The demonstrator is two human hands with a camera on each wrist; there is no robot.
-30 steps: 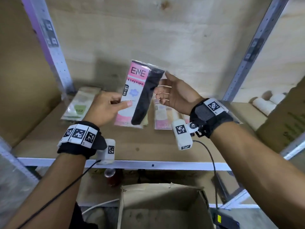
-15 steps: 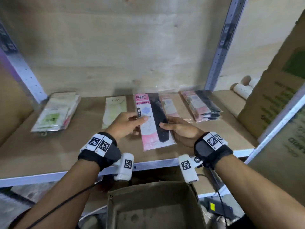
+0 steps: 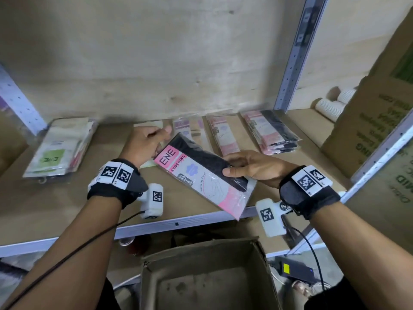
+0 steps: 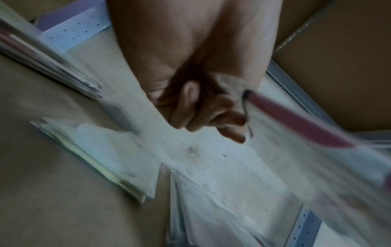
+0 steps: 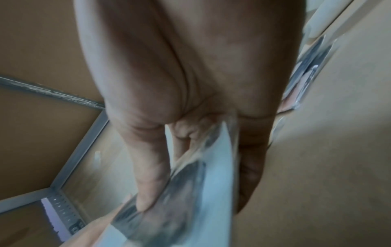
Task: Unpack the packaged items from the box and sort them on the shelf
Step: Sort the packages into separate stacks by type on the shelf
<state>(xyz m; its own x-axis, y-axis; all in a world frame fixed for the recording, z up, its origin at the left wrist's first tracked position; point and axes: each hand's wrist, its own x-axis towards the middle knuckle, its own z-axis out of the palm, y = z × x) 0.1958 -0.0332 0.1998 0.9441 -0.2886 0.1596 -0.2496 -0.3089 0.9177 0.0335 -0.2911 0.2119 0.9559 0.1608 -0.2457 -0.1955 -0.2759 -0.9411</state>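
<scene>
Reading the pack (image 3: 202,177) first, we make out "ENE" and "STOCKING" on its pink header, with smaller print running down the white card that we cannot read; a black stocking shows through the clear wrap. Our right hand (image 3: 250,167) pinches the pack's right long edge, thumb on top and fingers curled beneath, as the right wrist view (image 5: 190,192) confirms. It hangs tilted over the shelf (image 3: 67,211), its near corner reaching past the shelf's metal front lip. Our left hand (image 3: 145,144) sits at the pack's far left corner with fingers loosely curled; the blurred left wrist view (image 4: 198,115) shows fingertips just beside the pink header, and we cannot tell whether they grip it. Far left lies a green pile (image 3: 60,148) marked "ENE". Behind the held pack lie pink packs (image 3: 223,135), and far right a black-stocking pile (image 3: 271,130) close to the upright post (image 3: 295,57). Bare board stays free along the near left of the shelf. Below, the open cardboard box (image 3: 207,285) stands near us.
</scene>
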